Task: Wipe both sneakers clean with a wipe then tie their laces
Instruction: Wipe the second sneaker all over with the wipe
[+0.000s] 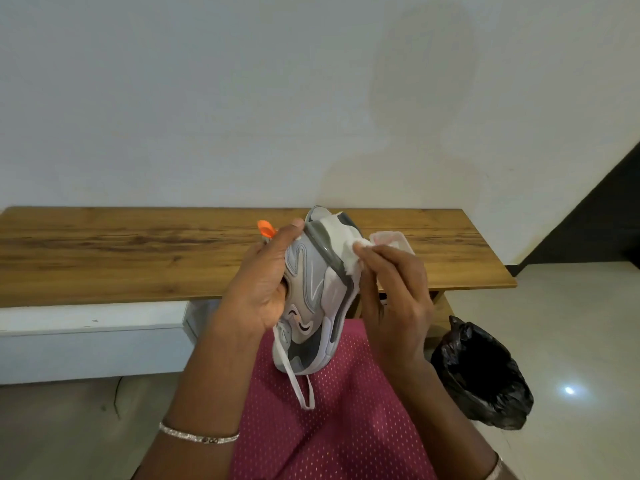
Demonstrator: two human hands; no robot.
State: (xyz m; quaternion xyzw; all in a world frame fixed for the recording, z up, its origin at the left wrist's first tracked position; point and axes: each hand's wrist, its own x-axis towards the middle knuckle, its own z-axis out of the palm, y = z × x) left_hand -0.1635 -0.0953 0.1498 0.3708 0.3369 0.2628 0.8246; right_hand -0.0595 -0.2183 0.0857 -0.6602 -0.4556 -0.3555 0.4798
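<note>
Sneaker: grey-and-white sneaker (311, 292) is up off the lap (329, 427), standing on end, sole edge turned right.
Left hand: left hand (263, 282) wraps the sneaker's side, fingers curled round it, thumb up at the top edge.
Right hand: right hand (394, 299) has its fingertips bunched on the wipe, pressing it to the sole.
Wipe: white wipe (351, 252) sits crumpled on the sole's upper end.
Lace: lace (301, 389) dangles loose from the lower end, untied, over the lap.
Table: wooden table (138, 254) runs behind both hands, with a long bare stretch to the left.
Packet: pale packet (394, 237) sits on the table just behind the right knuckles, partly hidden.
Bin bag: black bin bag (485, 375) stands mouth open on the floor, right of the forearm, below the table's right corner.
</note>
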